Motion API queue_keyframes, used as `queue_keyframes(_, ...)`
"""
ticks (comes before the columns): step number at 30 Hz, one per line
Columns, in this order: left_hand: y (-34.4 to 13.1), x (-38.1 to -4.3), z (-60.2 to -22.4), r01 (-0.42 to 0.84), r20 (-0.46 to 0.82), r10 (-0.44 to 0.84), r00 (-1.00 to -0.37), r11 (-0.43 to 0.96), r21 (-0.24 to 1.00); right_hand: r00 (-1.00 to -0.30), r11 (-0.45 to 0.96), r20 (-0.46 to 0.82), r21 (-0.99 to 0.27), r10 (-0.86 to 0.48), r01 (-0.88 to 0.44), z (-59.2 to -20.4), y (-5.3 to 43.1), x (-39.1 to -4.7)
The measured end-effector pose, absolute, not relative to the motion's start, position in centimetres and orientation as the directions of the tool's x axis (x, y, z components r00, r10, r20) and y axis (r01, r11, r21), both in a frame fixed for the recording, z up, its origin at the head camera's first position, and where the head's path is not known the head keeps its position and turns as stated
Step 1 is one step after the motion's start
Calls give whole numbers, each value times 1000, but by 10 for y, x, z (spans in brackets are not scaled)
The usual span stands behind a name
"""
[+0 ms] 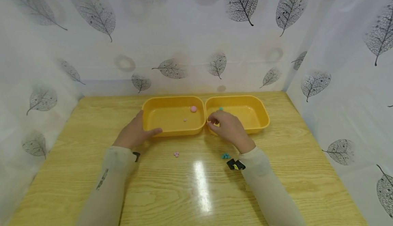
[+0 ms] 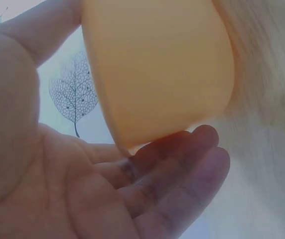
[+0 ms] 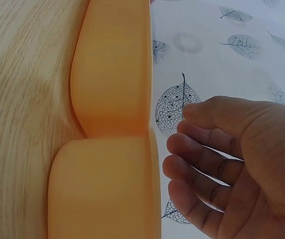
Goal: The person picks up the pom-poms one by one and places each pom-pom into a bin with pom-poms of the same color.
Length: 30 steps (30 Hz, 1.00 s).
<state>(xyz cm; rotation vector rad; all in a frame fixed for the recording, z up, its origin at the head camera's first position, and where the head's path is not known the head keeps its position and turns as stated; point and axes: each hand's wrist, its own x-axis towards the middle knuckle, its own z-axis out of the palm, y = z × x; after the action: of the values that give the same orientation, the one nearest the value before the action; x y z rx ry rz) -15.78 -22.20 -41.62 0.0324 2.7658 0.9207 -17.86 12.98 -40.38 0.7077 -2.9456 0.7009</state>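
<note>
Two yellow trays stand side by side, the left tray [image 1: 172,133] and the right tray [image 1: 261,129]. My left hand [image 1: 132,133] grips the left tray's near left corner, thumb at the front wall and fingers along the outer side. In the left wrist view those fingers [image 2: 182,194] lie against the tray wall [image 2: 157,74]. My right hand [image 1: 228,127] hovers over the right tray's left end, fingers loosely bent. Nothing shows between its fingertips in the right wrist view. A pink ball [image 1: 193,109] and tiny pink piece [image 1: 185,119] lie in the left tray, a teal piece [image 1: 220,109] in the right.
On the wooden table [image 1: 165,192], a small cluster of pink pieces [image 1: 176,154] lies before the left tray. Several teal pieces [image 1: 225,156] lie before the right tray, close to my right sleeve. A leaf-patterned white curtain [image 1: 190,41] hangs behind and at both sides.
</note>
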Motion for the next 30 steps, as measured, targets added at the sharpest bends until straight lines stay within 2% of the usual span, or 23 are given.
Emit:
queue_keyframes(11,-219,-160,-420,-98,-242,66,-968,790,605,-893,790,138,-424,-428,-444,-406,128,-178)
queue_keyframes(22,-217,-160,-419,-81,-238,74,-968,810,581,-887,789,144,-409,-439,-457,-404,125,-176)
queue_keyframes(30,-218,-161,-421,-94,-255,67,-965,816,571,-855,755,152,-410,-496,-511,-403,114,-170)
